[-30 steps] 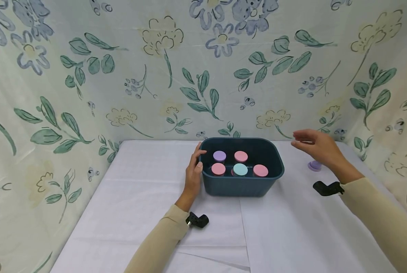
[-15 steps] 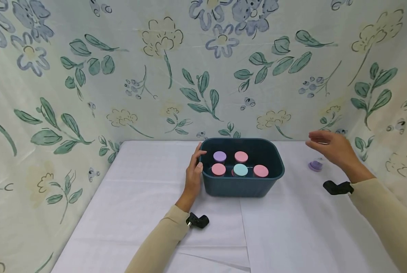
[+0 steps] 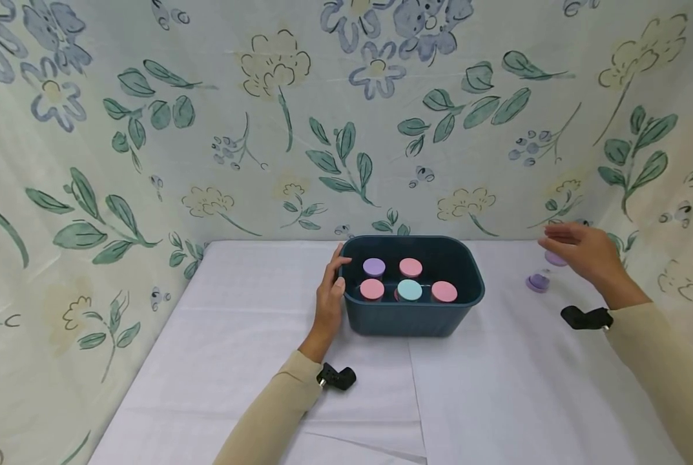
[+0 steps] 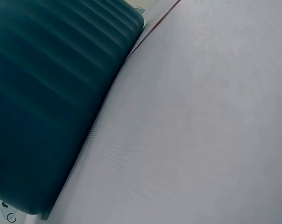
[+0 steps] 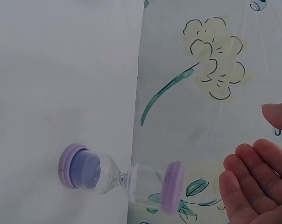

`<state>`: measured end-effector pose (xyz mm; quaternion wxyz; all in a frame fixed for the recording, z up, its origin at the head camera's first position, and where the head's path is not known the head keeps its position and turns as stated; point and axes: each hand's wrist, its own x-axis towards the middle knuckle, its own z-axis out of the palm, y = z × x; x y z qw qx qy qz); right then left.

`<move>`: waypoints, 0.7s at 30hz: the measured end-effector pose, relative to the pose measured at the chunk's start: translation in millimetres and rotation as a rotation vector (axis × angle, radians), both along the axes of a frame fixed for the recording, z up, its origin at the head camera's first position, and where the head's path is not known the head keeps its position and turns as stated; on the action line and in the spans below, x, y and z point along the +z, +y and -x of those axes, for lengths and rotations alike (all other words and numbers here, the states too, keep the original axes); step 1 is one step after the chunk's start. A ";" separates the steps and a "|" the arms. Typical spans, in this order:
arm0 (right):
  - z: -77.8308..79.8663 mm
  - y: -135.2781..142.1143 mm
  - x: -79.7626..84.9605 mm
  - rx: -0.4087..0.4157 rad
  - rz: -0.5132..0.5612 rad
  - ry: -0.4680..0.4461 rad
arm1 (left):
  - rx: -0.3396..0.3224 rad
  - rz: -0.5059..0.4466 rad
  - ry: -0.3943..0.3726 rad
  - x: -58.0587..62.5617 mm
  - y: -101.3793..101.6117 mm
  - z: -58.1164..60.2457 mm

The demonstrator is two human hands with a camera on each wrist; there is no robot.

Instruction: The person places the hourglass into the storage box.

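Note:
A dark teal plastic bin [image 3: 407, 321] stands on the white-covered table, its ribbed wall [image 4: 52, 93] filling the left of the left wrist view. My left hand [image 3: 327, 300] holds the bin's left end, fingers at the rim and thumb near the front corner. To the right, an hourglass [image 5: 122, 179] with purple caps and purple sand in its lower bulb stands upright on the table. My right hand [image 3: 584, 258] is beside it, fingers extended and thumb apart, holding nothing. In the head view this hand partly hides the hourglass's upper cap [image 3: 555, 258].
Inside the bin are several round-capped items: a purple cap [image 3: 374, 267], pink caps [image 3: 444, 291] and a light blue cap [image 3: 409, 290]. Their lower parts are mostly hidden. A floral cloth [image 3: 346, 129] hangs behind the table and along its sides.
My right hand has moved right, away from the bin and past the hourglass, uncovering more of it. The left hand and the bin have stayed in place.

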<state>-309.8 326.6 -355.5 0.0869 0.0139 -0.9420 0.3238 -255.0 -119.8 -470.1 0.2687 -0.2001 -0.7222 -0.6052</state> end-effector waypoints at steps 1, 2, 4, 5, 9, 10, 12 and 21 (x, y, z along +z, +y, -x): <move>0.8 1.3 -0.2 -0.004 0.001 -0.001 | 0.001 -0.002 0.001 -0.2 -0.1 0.2; 1.5 2.7 -0.7 -0.006 0.002 -0.002 | 0.003 -0.001 -0.001 -0.3 -0.1 -0.1; 2.3 4.8 -2.3 -0.010 0.003 -0.003 | 0.006 -0.002 0.001 0.8 -0.1 -1.3; 2.4 5.7 -3.3 -0.014 0.003 -0.005 | 0.004 -0.005 -0.003 2.1 0.1 -3.0; 1.7 10.0 -7.2 -0.025 0.013 -0.019 | -0.018 -0.015 -0.003 17.1 1.7 -15.8; 1.9 11.2 -8.0 -0.029 0.019 -0.024 | -0.023 -0.020 -0.004 21.3 2.1 -18.9; 2.6 14.1 -8.8 -0.036 0.032 -0.042 | -0.023 -0.016 0.003 23.4 2.3 -19.5; 7.2 21.6 -14.4 -0.056 0.073 -0.058 | -0.010 -0.010 0.026 -0.5 -1.1 2.0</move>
